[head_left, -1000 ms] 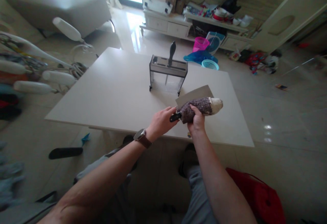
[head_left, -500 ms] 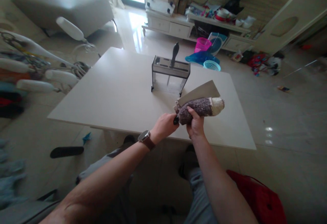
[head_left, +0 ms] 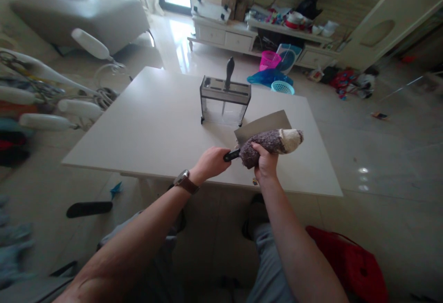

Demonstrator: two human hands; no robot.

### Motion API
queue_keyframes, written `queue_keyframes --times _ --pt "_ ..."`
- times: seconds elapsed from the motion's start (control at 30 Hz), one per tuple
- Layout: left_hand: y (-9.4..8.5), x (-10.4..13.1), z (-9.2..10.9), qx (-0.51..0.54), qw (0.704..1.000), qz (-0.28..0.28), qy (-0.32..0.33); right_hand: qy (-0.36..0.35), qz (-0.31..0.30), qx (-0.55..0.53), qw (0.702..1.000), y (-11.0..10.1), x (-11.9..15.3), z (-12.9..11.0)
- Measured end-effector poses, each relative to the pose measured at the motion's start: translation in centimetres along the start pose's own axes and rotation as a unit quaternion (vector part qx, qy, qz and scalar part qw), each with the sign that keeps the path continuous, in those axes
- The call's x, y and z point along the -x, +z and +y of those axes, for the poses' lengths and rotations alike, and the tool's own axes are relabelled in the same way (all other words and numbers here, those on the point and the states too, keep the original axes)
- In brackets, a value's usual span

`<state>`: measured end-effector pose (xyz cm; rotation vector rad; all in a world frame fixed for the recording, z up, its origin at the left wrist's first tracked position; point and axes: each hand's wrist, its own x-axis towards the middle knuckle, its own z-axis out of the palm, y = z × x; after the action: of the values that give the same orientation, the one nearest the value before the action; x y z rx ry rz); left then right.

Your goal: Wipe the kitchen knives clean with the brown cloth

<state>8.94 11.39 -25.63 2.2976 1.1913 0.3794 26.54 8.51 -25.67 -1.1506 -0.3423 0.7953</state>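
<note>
Lying across the right hand [head_left: 267, 164], the rough brown cylinder [head_left: 271, 142] is clamped in its grip.

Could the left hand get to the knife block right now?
Probably yes: the knife block stands ahead on the white table, with nothing visible between it and the left hand. That hand is at the cleaver's black handle, though; if gripping it, it may need to let go first.

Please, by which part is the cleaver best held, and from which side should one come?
Probably the black handle, from the person's left: it points that way, toward the left hand, and is narrow. The broad blade extends to the right, beside the brown, white-ended object.
</note>
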Motion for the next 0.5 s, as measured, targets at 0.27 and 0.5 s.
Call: queue_keyframes --times 0.27,0.5 --pt "-2.5 -0.8 -3.9 -0.078 0.996 -0.037 0.033 -0.055 0.078 -0.016 0.995 -2.6 -3.5 -2.4" --pt "-4.0 -0.1 -6.9 -0.101 0.995 -0.011 -0.009 0.017 -0.054 0.06 0.997 -3.0 -3.1 -2.8"
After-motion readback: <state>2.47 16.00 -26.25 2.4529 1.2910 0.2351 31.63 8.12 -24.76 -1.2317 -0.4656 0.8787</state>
